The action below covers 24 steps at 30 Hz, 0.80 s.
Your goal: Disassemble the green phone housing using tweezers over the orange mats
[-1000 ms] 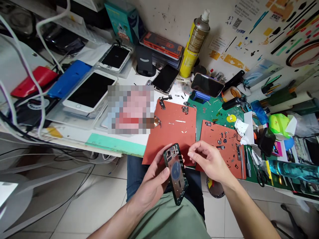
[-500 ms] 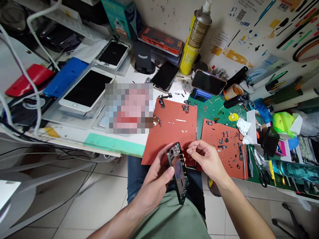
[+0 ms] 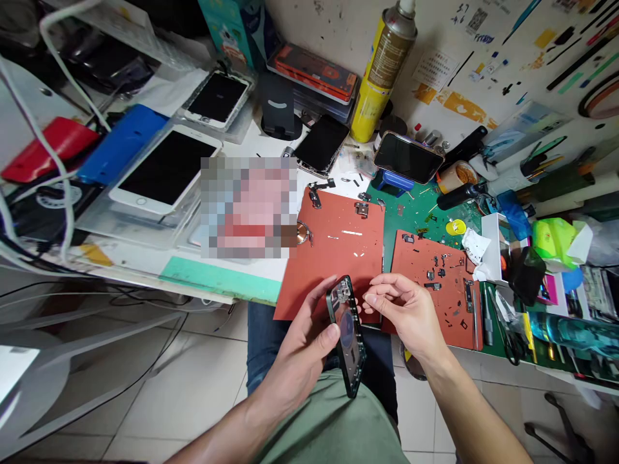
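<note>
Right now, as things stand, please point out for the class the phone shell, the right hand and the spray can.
Phone shell (image 3: 347,330): head view, on the round patch inside it.
Right hand (image 3: 409,316): head view, on the middle of the hand.
Spray can (image 3: 383,72): head view, midway along its side.

Beyond the phone housing (image 3: 347,338), the left red mat (image 3: 319,258) is offering a hand a low, open stretch, a few pale slivers (image 3: 351,232) lying flat on it. Small loose parts (image 3: 430,275) are crowding the right red mat (image 3: 411,261), while the yellow spray can (image 3: 383,74) and the propped phone (image 3: 409,156) are standing in the way toward the wall (image 3: 435,38).
</note>
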### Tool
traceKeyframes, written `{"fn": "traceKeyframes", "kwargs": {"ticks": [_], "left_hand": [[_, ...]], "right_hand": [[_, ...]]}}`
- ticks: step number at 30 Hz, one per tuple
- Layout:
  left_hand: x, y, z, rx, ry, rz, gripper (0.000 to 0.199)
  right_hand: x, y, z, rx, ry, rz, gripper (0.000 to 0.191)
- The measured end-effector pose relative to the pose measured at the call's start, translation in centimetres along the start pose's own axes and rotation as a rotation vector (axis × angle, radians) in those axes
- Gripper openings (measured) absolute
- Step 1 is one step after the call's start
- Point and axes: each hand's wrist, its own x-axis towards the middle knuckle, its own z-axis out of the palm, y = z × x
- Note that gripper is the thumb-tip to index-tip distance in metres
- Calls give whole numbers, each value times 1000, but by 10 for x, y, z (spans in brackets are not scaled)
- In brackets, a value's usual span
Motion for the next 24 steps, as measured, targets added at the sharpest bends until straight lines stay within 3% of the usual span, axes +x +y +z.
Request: {"fn": "traceKeyframes", "kwargs": {"ticks": [13,21,24], "left_hand": [[2,-1,2,36,-34,50,68],[2,-1,1,64,-64,65,73],[2,-2,0,85,-70,67,71]], "right_hand": [[-8,-1,-2,3,-38,19,30],[-22,-7,7,-513,55,-222,18],[-23,-8,9,-596,50,-251,19]]}}
